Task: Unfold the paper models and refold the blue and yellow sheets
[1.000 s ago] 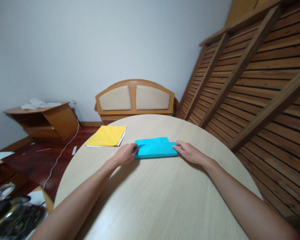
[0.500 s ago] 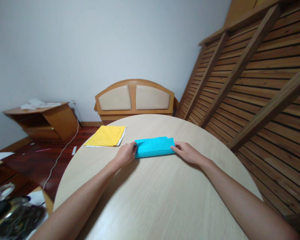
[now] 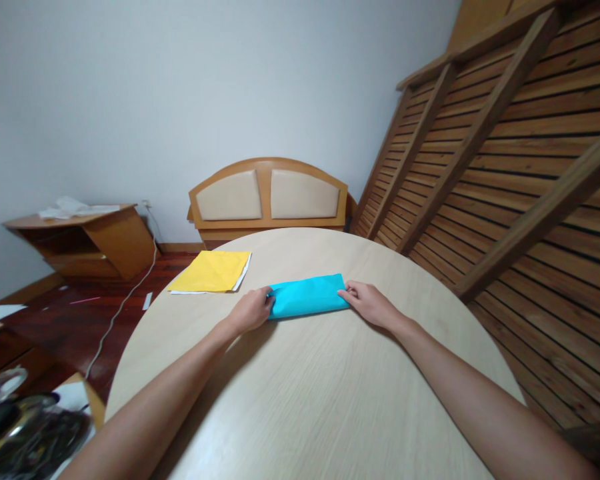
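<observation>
A folded cyan paper (image 3: 307, 296) lies on the round light-wood table (image 3: 310, 393), a little beyond its middle. My left hand (image 3: 251, 310) pinches the paper's left end with curled fingers. My right hand (image 3: 369, 303) grips its right end, fingertips on the top edge. The paper is a flat narrow strip between the two hands.
A yellow sheet on white paper (image 3: 212, 273) lies at the table's far left. Behind the table stands a wooden headboard (image 3: 269, 198). A slatted wooden frame (image 3: 505, 147) leans at the right. A low wooden cabinet (image 3: 83, 237) and clutter (image 3: 20, 427) are at the left.
The near flap of the cyan paper has been folded over, so the paper is narrower now. Both hands shifted slightly away from me along with it.
</observation>
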`<state>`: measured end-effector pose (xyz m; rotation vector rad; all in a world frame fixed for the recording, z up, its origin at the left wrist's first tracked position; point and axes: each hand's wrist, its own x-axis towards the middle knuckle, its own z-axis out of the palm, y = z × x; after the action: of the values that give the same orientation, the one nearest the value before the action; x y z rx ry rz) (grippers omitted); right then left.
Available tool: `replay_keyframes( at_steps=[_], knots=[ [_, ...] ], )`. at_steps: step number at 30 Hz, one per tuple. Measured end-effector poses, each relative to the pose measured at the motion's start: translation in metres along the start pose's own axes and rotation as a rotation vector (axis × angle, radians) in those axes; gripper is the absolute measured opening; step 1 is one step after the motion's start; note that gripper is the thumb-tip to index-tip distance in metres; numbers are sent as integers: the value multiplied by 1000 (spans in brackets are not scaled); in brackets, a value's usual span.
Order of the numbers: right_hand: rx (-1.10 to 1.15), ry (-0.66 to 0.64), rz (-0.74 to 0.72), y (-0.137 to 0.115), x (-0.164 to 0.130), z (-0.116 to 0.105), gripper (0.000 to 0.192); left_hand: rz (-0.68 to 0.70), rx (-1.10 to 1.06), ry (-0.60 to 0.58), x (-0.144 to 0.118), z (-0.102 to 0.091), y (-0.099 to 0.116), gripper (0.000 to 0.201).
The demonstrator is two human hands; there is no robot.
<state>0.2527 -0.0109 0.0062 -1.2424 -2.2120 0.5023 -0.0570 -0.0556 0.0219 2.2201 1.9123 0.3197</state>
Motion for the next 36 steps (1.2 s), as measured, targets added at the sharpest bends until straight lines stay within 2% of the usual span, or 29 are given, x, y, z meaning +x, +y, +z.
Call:
replay_keyframes(
  at_steps=[3, 7, 11, 17, 30, 34, 36],
  knots=[
    [-7, 25, -5, 2, 0, 2, 38, -46, -202, -7, 3, -3, -5, 34],
    [-8, 54, 5, 5, 1, 6, 37, -159, -503, -110, 2, -12, -10, 59],
    [-1, 75, 31, 4, 1, 8, 35, -138, -564, -138, 0, -14, -13, 76],
    [18, 82, 42, 1, 1, 11, 25, -72, -375, -67, 0, -8, -14, 76],
    [-130, 39, 1, 2, 3, 19, 25, -50, -128, -102, -1, -8, -14, 64],
    [-172, 14, -18, 0, 3, 18, 25, -47, 8, -96, -5, -14, -5, 49],
    [-184, 2, -26, -1, 3, 17, 25, -63, 104, -31, -9, -14, 5, 40]
  ],
)
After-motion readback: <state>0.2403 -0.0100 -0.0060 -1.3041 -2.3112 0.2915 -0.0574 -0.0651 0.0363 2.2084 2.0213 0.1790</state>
